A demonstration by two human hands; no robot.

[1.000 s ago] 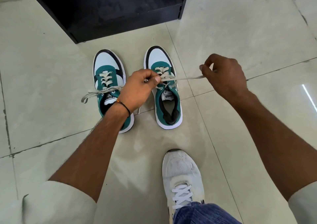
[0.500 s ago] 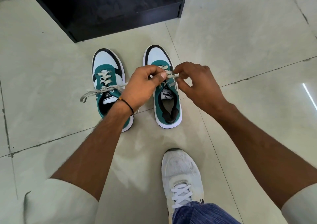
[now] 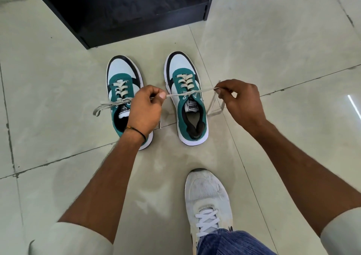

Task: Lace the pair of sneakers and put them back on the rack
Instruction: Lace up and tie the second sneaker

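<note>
Two green, white and black sneakers stand side by side on the floor, toes pointing away from me. The left sneaker [image 3: 121, 90] has its cream lace crossed over, with a loose end trailing left. The right sneaker [image 3: 187, 98] has its cream lace [image 3: 190, 93] stretched taut across the tongue. My left hand [image 3: 145, 106] pinches one end of that lace, partly covering the left sneaker's heel. My right hand [image 3: 239, 101] pinches the other end to the right of the shoe, with a slack loop hanging below the fingers. The black rack [image 3: 121, 6] stands just beyond the shoes.
Pale tiled floor [image 3: 273, 59] with dark grout lines lies all around. My own foot in a white sneaker [image 3: 208, 202] and a blue trouser leg sit at the lower middle. The rack's bottom shelf opens toward me, dark inside.
My hands had come together over the right sneaker's tongue, then moved apart again, drawing its lace tight sideways. The left sneaker stayed put.
</note>
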